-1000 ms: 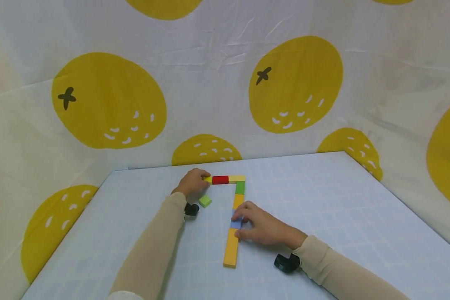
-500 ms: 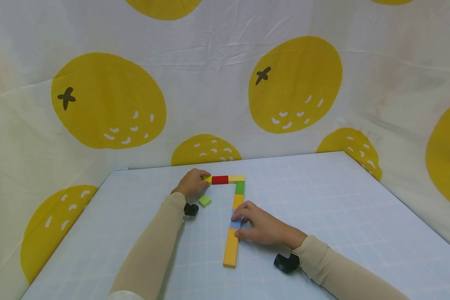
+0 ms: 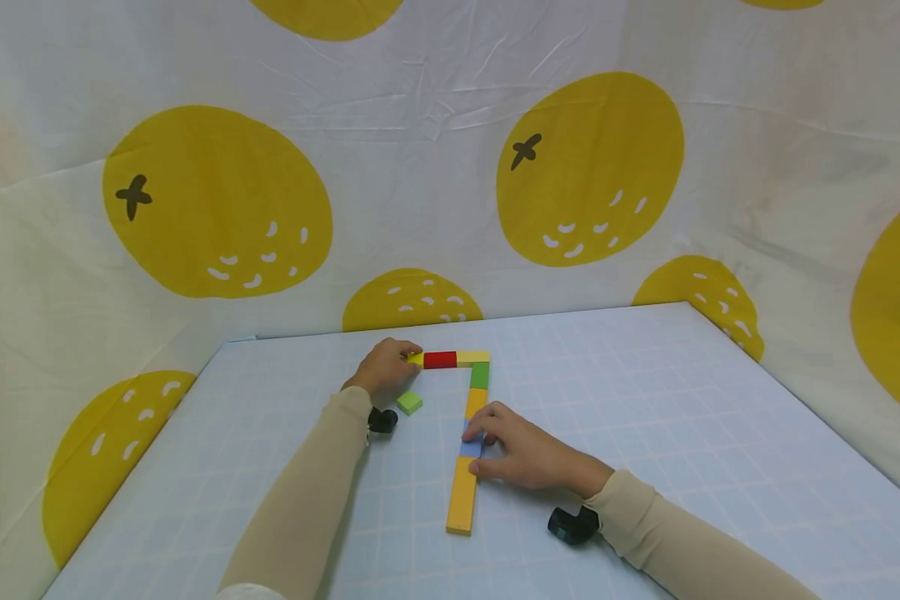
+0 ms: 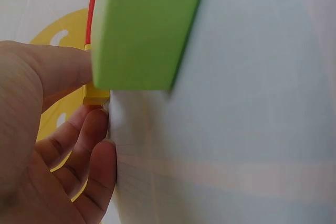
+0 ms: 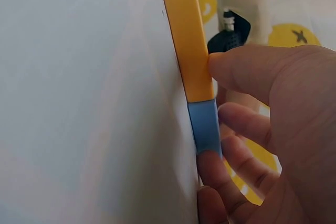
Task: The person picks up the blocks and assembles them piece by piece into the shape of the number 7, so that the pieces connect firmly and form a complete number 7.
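My left hand (image 3: 384,367) pinches a small yellow block (image 4: 96,97) between thumb and fingers, at the left end of a row of blocks. Beside it in that row lie a red block (image 3: 440,360) and a pale yellow block (image 3: 472,358). From that corner a green block (image 3: 480,375), an orange block (image 3: 477,402), a blue block (image 5: 205,127) and a longer orange block (image 3: 461,497) run toward me. My right hand (image 3: 528,450) has curled fingers over the blue block, its thumb against the longer orange block's side. Fingers partly hide the blue block.
A loose light green block (image 3: 410,402) lies just right of my left wrist, inside the angle of the rows. The table (image 3: 645,392) has a pale blue checked cover. Behind it hangs a white cloth (image 3: 420,192) with large yellow fruit prints.
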A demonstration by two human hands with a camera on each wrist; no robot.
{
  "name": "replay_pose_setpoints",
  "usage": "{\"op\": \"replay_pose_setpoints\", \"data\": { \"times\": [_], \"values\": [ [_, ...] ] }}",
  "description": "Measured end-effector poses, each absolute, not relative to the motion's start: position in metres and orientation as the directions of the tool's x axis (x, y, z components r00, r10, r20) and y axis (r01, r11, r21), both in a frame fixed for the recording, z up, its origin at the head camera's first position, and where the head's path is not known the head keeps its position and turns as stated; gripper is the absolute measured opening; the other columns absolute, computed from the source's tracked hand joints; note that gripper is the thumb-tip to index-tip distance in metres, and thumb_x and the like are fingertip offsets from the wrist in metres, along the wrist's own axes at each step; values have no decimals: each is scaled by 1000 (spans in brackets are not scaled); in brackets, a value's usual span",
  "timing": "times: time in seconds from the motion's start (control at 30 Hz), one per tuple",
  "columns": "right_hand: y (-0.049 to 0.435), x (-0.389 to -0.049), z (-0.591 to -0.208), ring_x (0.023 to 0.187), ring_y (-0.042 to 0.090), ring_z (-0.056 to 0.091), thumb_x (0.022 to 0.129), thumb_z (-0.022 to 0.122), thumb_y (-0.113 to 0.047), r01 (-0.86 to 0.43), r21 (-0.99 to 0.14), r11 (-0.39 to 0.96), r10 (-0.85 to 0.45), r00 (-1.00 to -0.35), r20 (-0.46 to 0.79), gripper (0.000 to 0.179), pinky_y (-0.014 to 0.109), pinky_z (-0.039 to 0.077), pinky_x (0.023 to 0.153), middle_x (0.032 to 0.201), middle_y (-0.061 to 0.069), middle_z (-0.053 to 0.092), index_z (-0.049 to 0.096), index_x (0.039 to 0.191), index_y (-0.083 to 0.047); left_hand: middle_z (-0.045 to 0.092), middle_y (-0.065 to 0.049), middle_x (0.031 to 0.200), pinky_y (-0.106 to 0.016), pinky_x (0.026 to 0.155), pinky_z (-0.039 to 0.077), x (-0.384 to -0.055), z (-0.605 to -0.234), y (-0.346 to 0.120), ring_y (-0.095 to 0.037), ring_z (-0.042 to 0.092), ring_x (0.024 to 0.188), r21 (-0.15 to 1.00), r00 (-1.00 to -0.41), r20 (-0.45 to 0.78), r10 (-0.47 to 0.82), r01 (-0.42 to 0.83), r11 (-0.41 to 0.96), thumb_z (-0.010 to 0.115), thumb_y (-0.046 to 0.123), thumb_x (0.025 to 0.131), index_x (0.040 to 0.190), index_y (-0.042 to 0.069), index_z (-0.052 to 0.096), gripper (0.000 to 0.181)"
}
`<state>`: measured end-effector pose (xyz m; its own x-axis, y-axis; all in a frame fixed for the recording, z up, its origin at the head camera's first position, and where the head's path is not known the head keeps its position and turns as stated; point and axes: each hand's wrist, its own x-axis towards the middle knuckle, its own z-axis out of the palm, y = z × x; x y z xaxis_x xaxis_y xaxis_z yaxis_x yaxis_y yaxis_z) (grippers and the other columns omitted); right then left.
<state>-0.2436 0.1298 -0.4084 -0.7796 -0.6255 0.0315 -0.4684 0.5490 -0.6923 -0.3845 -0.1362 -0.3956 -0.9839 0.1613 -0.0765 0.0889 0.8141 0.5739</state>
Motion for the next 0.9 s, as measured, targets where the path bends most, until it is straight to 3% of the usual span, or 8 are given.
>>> {"op": "replay_pose_setpoints", "data": {
  "times": [0.3, 0.6, 0.9],
  "values": [
    [129, -243, -407, 109, 10, 51, 92, 73, -39, -464, -690, 555, -620, -784, 28, 31, 34, 45, 100, 127, -9, 46, 66, 120, -25, 60, -6, 128, -47, 103, 43, -384, -395, -135, -26, 52, 113, 581, -984, -78, 158, 84, 810, 68, 19, 95, 134, 18, 67, 38],
    [130, -243, -408, 109, 11, 50, 93, 72, -40, -460, -691, 558, -619, -785, 23, 30, 34, 45, 99, 127, -9, 45, 65, 119, -26, 58, -10, 134, -50, 107, 40, -382, -396, -143, -29, 52, 120, 608, -983, -113, 146, 48, 792, 69, 25, 95, 145, 17, 54, 53],
    [130, -243, -410, 108, 11, 51, 93, 72, -41, -475, -681, 558, -621, -783, 37, 30, 34, 46, 98, 126, -9, 46, 65, 118, -27, 58, -9, 132, -49, 103, 44, -370, -392, -161, -29, 53, 118, 642, -983, -135, 124, 9, 766, 70, 33, 95, 142, 18, 55, 52]
  ]
}}
